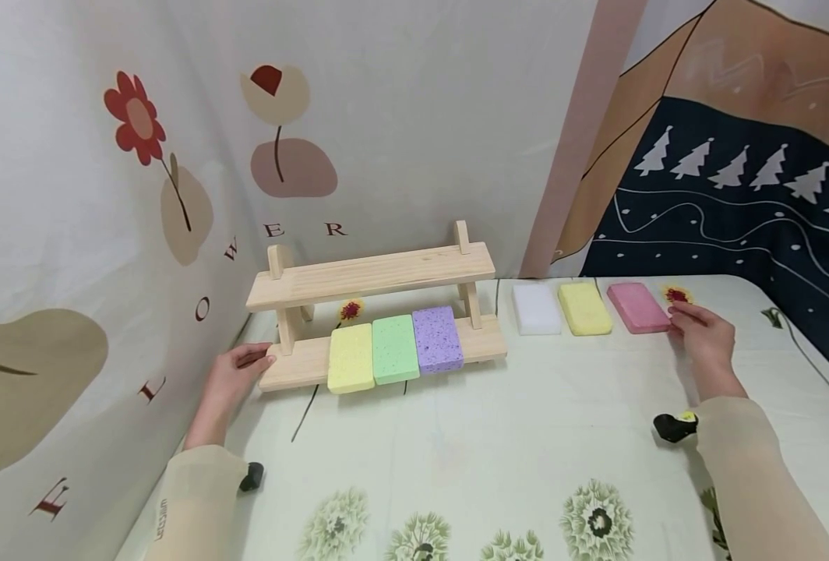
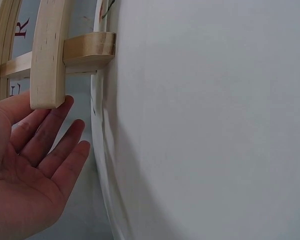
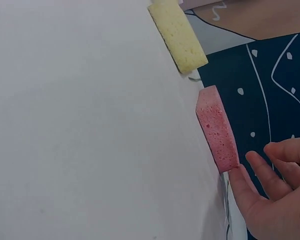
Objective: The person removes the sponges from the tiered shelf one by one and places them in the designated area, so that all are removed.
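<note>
The left hand (image 1: 229, 380) pinches the lower tier's left end on the wooden shelf (image 1: 372, 274), while the right hand (image 1: 706, 343), fingers apart, touches the pink sponge (image 1: 637, 307) on the counter (image 1: 499, 436) near a yellow sponge (image 1: 585, 309).

A pale two-tier wooden shelf (image 1: 368, 272) stands upright, the left hand (image 1: 231, 383) at its lower board's left end. A pink, porous, rectangular sponge (image 1: 637, 307) lies flat well to its right, the right hand (image 1: 706, 344) touching its right end.
</note>
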`<state>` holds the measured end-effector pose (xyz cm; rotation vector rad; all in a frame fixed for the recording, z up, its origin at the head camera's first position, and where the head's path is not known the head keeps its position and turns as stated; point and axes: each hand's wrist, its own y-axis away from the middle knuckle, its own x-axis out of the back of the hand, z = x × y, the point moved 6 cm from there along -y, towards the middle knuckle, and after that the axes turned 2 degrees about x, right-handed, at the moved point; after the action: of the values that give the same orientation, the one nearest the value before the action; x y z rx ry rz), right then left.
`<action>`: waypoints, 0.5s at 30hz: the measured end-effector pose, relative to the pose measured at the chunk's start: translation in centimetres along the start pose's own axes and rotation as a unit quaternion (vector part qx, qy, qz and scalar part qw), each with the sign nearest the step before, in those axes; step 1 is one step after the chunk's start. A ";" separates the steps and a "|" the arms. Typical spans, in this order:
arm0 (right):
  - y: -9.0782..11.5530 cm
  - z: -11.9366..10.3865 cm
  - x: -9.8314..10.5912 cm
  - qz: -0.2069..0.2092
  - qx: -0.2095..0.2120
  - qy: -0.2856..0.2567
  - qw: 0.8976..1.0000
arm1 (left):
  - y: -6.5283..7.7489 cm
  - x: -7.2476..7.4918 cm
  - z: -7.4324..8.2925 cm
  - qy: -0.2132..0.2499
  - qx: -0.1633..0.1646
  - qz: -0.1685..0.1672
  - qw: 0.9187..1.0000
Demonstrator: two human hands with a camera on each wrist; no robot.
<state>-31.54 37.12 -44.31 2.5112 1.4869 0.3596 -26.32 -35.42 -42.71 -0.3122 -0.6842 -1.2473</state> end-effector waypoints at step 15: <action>-2.3 0.6 0.6 -0.033 0.065 -0.076 0.994 | 0.1 -0.1 0.0 0.001 0.006 0.004 1.000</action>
<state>-33.04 38.68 -45.50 2.5142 1.5747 0.0611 -26.26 -35.32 -42.74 -0.3036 -0.6889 -1.2343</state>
